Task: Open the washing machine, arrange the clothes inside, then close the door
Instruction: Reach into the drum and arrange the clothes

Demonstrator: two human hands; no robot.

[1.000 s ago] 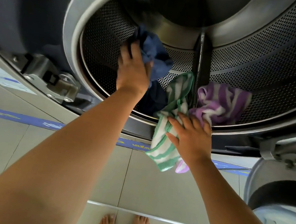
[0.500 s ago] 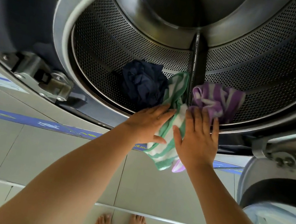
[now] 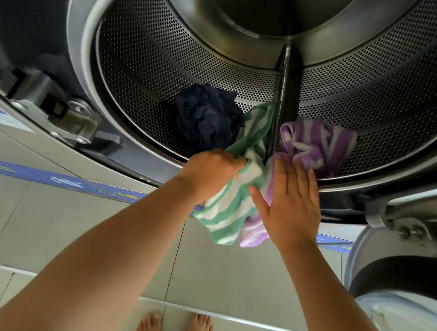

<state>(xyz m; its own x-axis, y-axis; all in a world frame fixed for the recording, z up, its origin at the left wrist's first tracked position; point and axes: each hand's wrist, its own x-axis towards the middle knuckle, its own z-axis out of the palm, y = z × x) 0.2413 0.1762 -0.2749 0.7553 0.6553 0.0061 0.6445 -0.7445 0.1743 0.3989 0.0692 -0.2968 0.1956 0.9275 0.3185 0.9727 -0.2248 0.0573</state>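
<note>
Both hands closed in since a second ago: left hand (image 3: 212, 171) dropped the navy garment (image 3: 207, 119), now lying on the drum (image 3: 147, 68) floor at 11 o'clock of the hands. Door (image 3: 403, 292) open at 4 o'clock. Green striped towel (image 3: 229, 210) and purple striped towel (image 3: 319, 144) hang over the drum lip. Left grip clenched on green towel; right hand (image 3: 290, 202) flat, fingers spread, pressing purple towel. Step: arranging. Next, probably: push both towels fully inside.

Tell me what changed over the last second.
The left hand let go of the dark blue garment, which now lies in the drum, then came back and gripped the green striped towel. The right hand stayed on the purple striped towel, and both towels stayed hanging over the rim.
</note>
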